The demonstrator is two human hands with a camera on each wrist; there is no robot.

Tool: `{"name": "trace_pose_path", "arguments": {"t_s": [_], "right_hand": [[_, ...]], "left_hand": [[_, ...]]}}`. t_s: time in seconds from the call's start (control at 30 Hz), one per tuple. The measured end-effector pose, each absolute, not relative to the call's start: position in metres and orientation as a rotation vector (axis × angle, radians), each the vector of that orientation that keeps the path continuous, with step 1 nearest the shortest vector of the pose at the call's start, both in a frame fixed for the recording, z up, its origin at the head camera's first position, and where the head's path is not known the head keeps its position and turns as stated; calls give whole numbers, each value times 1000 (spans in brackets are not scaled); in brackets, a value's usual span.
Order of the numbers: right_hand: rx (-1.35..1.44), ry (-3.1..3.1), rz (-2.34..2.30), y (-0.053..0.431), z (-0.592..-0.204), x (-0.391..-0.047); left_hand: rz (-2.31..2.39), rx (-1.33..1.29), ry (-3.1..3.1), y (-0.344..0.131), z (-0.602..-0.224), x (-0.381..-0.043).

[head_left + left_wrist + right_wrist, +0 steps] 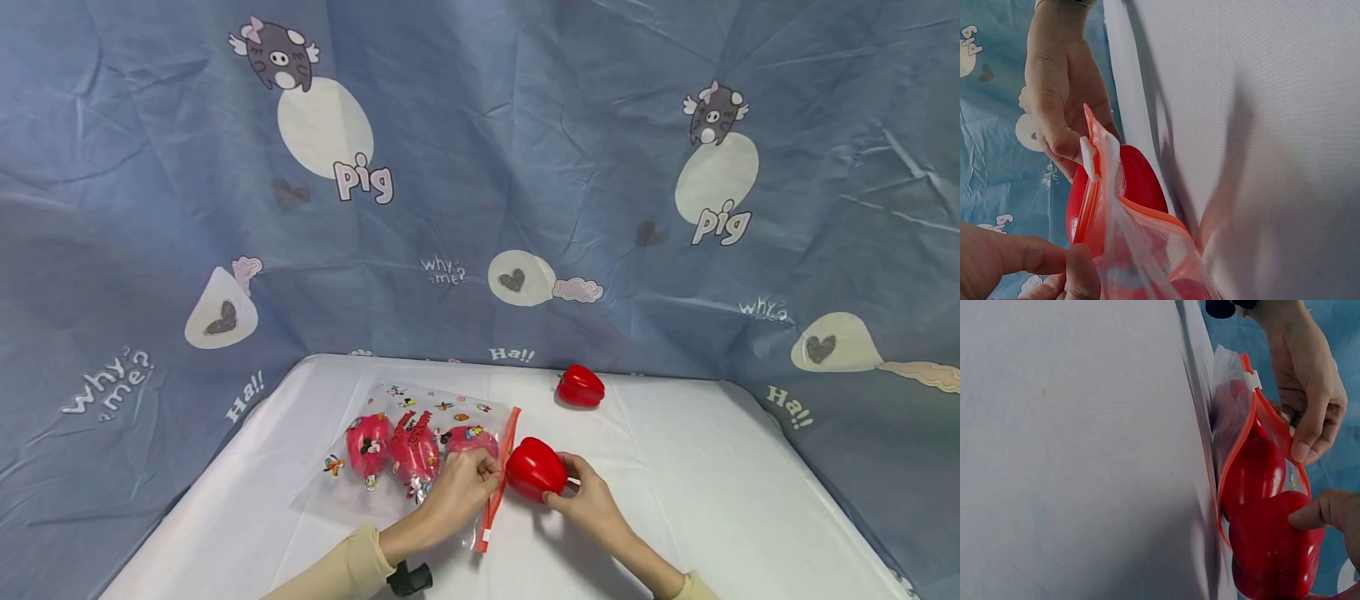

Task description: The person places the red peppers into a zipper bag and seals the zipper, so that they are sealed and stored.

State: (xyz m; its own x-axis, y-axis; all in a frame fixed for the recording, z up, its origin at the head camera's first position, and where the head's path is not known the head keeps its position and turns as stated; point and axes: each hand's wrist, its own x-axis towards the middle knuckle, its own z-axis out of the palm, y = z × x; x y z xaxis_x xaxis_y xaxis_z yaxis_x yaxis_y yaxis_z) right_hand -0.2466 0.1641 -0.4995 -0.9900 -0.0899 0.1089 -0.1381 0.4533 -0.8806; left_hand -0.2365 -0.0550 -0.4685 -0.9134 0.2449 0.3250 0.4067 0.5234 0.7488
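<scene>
A clear printed zip bag (442,408) lies on the table with several red bell peppers inside. Its orange-edged mouth faces right and gapes, as the right wrist view shows. My left hand (463,485) pinches the upper edge of that mouth between thumb and fingers. In my right hand (592,500) is a red bell pepper (537,470), gripped from its right side and held right at the opening. A white slider (1252,381) sits at one end of the zip. In the left wrist view the bag edge partly hides the held pepper (1141,178).
Another red bell pepper (581,387) lies near the back edge of the white-covered table (675,450). A blue printed curtain (450,167) hangs behind. A black device (410,578) shows under the left wrist.
</scene>
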Motion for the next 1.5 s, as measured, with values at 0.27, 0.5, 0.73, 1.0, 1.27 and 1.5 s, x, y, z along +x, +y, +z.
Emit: {"name": "trace_pose_path", "arguments": {"t_s": [0.27, 0.5, 0.73, 1.0, 1.27, 1.5], "right_hand": [[232, -2638, 1624, 156, -501, -244], [246, -2637, 1638, 153, -501, -244], [329, -2636, 1678, 150, -503, -243], [351, -2696, 1612, 147, -506, -244], [356, -2687, 1594, 144, -507, -247], [399, -2623, 1686, 140, -506, -247]], "left_hand": [[-1349, -569, -2581, -55, -469, -237], [-1336, -567, -2582, -56, -468, -236], [-1322, -580, -2581, -56, -468, -237], [-1335, -577, -2600, -56, -469, -236], [-1334, -562, -2614, -56, -468, -236], [-1313, -578, -2610, -56, -468, -236]]}}
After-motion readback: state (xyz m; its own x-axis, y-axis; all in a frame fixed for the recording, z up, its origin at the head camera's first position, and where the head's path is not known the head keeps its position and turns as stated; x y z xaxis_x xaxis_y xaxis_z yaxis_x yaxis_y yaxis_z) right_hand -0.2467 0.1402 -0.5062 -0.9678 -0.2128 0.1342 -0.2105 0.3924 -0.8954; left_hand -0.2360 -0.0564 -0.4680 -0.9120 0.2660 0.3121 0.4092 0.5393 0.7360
